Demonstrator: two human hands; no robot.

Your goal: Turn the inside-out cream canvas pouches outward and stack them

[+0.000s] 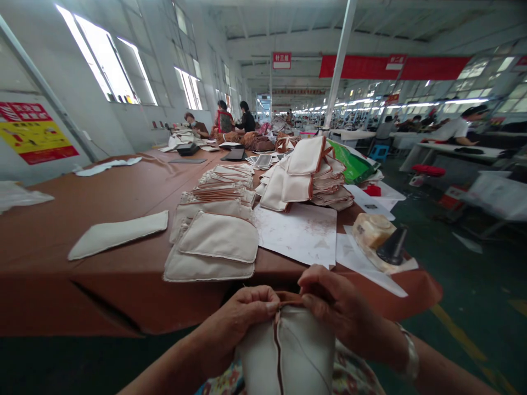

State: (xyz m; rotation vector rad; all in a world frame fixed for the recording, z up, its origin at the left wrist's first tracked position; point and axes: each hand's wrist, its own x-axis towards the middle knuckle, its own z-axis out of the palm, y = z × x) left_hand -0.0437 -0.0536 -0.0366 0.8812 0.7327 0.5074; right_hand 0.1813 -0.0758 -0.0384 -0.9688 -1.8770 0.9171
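A cream piece [308,351] with a dark central slit lies nearest, at six o'clock in the view, over floral cloth [354,370]. The left hand [247,310] pinches its brown top edge, thumb against fingers; the right hand [343,312] pinches the same edge close beside. From that piece, stacked cream panels [220,236] sit between ten and eleven o'clock, a black cone [393,248] at two.
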